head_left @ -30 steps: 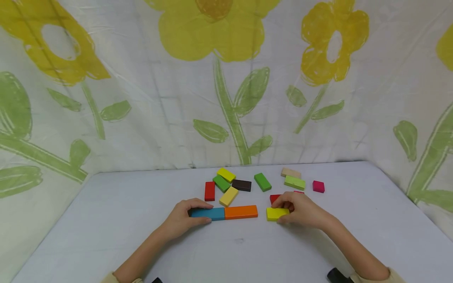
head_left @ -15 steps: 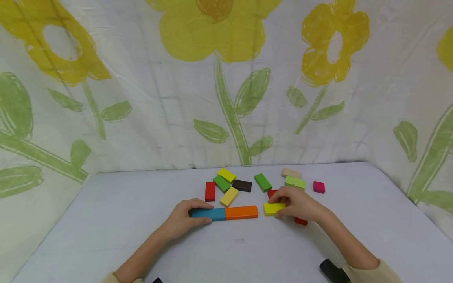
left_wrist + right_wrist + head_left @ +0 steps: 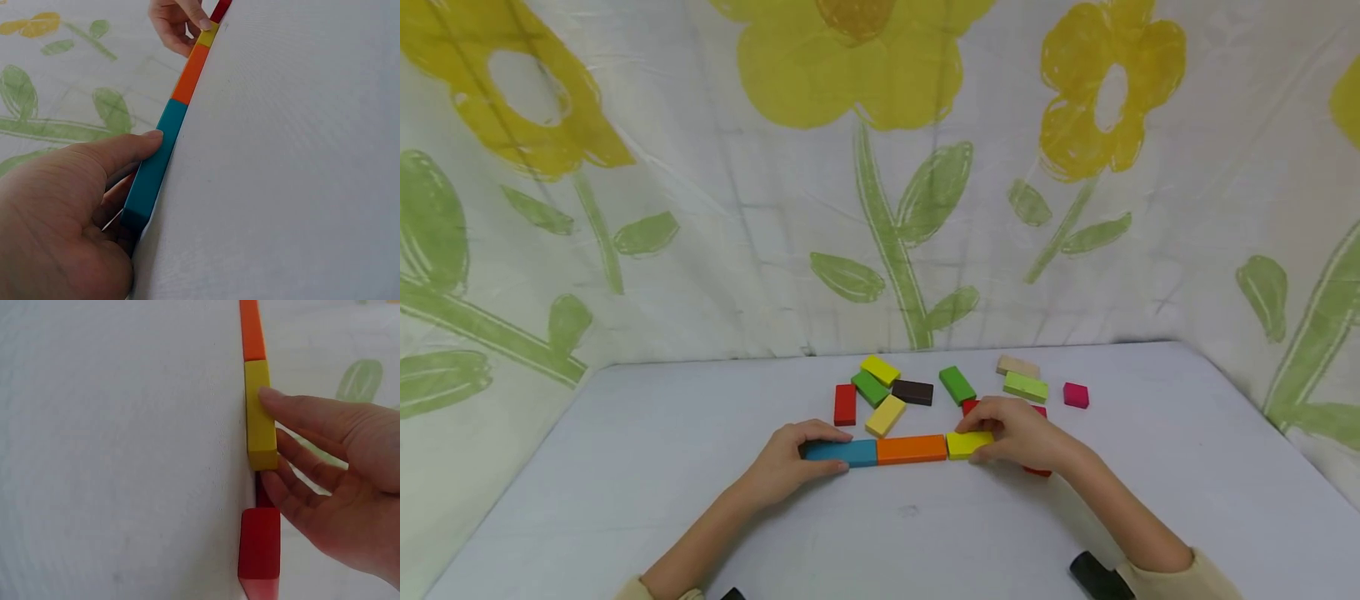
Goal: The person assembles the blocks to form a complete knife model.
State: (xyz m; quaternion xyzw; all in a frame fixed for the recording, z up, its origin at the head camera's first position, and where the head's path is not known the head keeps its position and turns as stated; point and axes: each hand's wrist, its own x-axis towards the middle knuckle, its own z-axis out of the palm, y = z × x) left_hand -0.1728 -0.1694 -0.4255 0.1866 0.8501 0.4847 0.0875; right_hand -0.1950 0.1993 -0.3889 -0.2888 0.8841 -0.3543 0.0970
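A blue block (image 3: 853, 454), an orange block (image 3: 912, 450) and a yellow block (image 3: 967, 446) lie end to end in a row in the head view. My left hand (image 3: 793, 462) grips the blue block at its left part, thumb on the near side and fingers beyond. The right hand (image 3: 1030, 437) pinches the yellow block between thumb and fingers. In the right wrist view the yellow block's end meets the orange block (image 3: 252, 331). A red block (image 3: 260, 544) lies close to the right hand, which partly hides it in the head view.
Behind the row lie a red block (image 3: 845, 405), a pale yellow block (image 3: 886, 416), a dark brown block (image 3: 912, 392) and several green and yellow ones. A light green block (image 3: 1026, 387) and a pink block (image 3: 1076, 396) lie farther right. A flower-painted cloth (image 3: 730, 250) hangs behind the table.
My right hand has slid the yellow block left and slightly away, closing the gap to the orange block. A red block has come into view beneath the right wrist. The left hand has stayed put.
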